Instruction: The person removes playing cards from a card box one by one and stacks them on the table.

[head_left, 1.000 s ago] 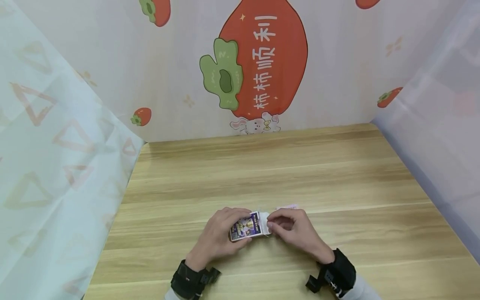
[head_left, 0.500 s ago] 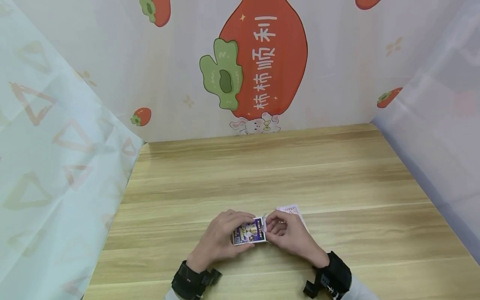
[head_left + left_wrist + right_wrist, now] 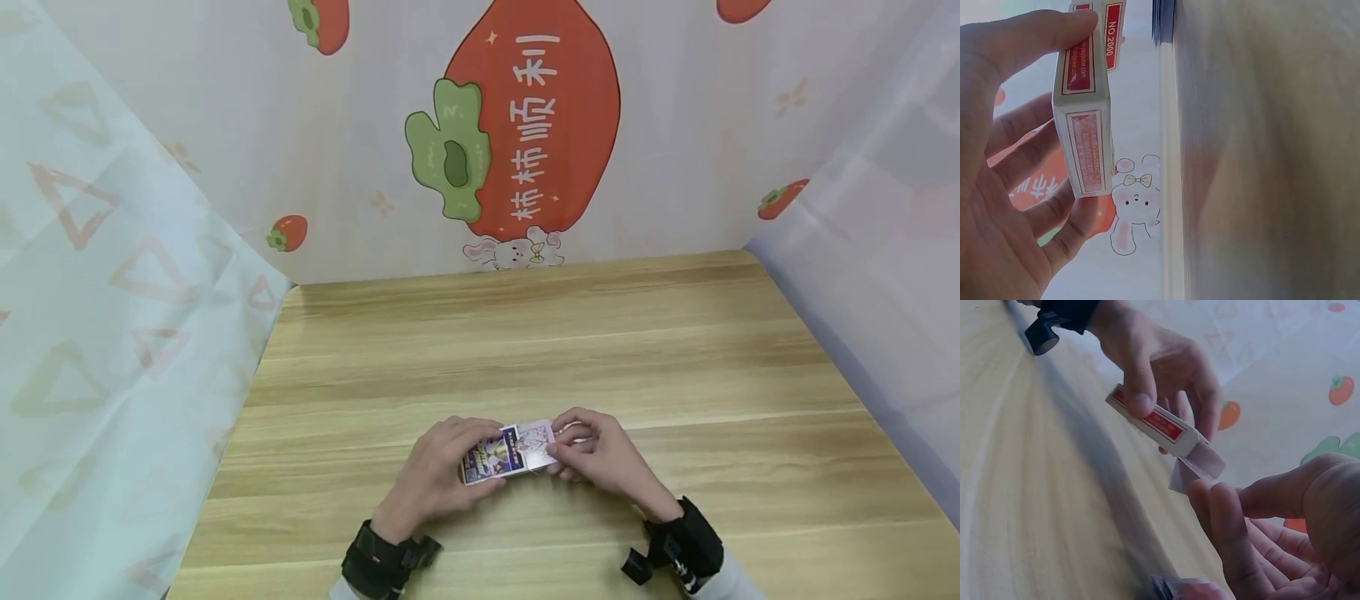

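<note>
Left hand (image 3: 438, 475) grips a card box (image 3: 491, 455) above the near middle of the worktop (image 3: 525, 350), thumb on one long edge, fingers (image 3: 1029, 128) curled round the other. In the left wrist view the box stands on end, red-and-white side panels showing. Box flap (image 3: 1200, 464) hangs open at the end facing the right hand (image 3: 603, 458). Right hand's fingers (image 3: 1222, 519) are bent, tips at the flap and a pale card (image 3: 537, 437) sticking out of the box; a true pinch cannot be told. Backdrop: printed persimmon (image 3: 532, 117) and small rabbit (image 3: 513, 248).
</note>
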Action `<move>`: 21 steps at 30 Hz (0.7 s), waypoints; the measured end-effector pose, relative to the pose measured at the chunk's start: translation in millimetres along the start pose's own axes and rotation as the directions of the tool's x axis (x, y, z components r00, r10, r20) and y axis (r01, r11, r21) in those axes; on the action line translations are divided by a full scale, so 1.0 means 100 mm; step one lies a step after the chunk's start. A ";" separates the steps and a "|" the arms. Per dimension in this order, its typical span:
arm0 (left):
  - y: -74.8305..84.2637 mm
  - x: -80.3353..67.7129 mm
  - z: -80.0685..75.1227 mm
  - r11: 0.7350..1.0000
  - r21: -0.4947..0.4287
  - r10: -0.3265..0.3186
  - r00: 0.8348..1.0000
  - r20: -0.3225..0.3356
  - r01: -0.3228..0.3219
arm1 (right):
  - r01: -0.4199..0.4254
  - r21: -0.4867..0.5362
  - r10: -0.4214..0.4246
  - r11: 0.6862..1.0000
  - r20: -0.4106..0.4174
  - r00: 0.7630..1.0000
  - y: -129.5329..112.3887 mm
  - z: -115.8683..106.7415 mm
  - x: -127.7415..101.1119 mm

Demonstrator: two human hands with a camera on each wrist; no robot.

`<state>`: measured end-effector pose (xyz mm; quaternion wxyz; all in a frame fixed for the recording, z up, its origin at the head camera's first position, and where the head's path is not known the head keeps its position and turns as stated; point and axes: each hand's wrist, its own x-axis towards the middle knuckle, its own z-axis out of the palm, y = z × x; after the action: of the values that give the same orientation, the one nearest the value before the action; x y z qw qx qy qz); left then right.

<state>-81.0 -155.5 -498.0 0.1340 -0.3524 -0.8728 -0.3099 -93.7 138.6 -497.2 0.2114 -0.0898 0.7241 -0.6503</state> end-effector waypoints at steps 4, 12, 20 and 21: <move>-0.01 0.00 0.00 1.000 0.005 0.000 1.000 -0.006 0.000 | -0.016 0.003 0.016 1.000 -0.001 1.000 -0.01 -0.06 0.00; -0.02 0.00 -0.01 1.000 0.009 -0.013 1.000 -0.006 0.013 | 0.031 -0.010 -0.031 0.999 0.017 0.999 -0.03 -0.20 -0.02; -0.04 0.00 -0.01 1.000 0.007 0.005 1.000 -0.022 -0.005 | 0.095 0.006 -0.095 0.995 -0.004 0.995 -0.02 -0.39 -0.01; -0.04 0.00 -0.01 1.000 0.004 0.004 1.000 -0.023 -0.004 | 0.097 0.015 -0.097 0.995 -0.008 0.995 -0.03 -0.41 -0.01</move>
<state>-84.0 -158.1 -499.4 0.1454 -0.3503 -0.8711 -0.3121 -110.4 176.0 -491.8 0.1778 -0.1209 0.7148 -0.6655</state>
